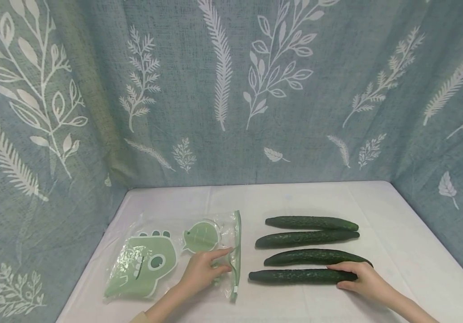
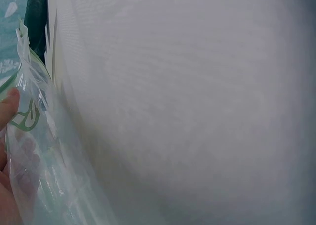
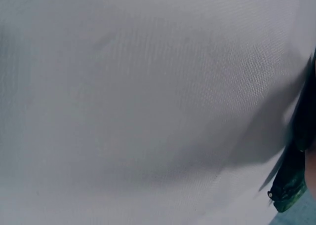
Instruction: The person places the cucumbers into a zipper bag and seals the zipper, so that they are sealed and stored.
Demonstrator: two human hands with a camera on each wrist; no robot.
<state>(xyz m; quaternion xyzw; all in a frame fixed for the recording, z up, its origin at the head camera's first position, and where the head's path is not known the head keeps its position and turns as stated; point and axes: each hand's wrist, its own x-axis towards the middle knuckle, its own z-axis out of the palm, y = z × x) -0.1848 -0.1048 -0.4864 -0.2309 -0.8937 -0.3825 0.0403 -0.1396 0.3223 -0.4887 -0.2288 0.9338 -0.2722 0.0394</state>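
A clear zip bag (image 1: 223, 233) with green dinosaur printing lies flat on the left, its green zip edge facing right. My left hand (image 1: 205, 271) holds the bag near that edge, which bows between finger and thumb. In the left wrist view, some fingers (image 2: 24, 156) show through the plastic. At the right, my right hand (image 1: 362, 278) grips the right end of the nearest cucumber (image 1: 292, 276), thumb on the near side, fingers over the far side. That cucumber lies roughly level, its left end pointing at the bag.
Further cucumbers lie behind it in rough rows: one close behind (image 1: 312, 257), another (image 1: 304, 239) farther back, and the farthest (image 1: 308, 222). A white cloth covers the table (image 1: 296, 305). Blue-grey leaf-patterned curtains (image 1: 239, 148) enclose the back and sides.
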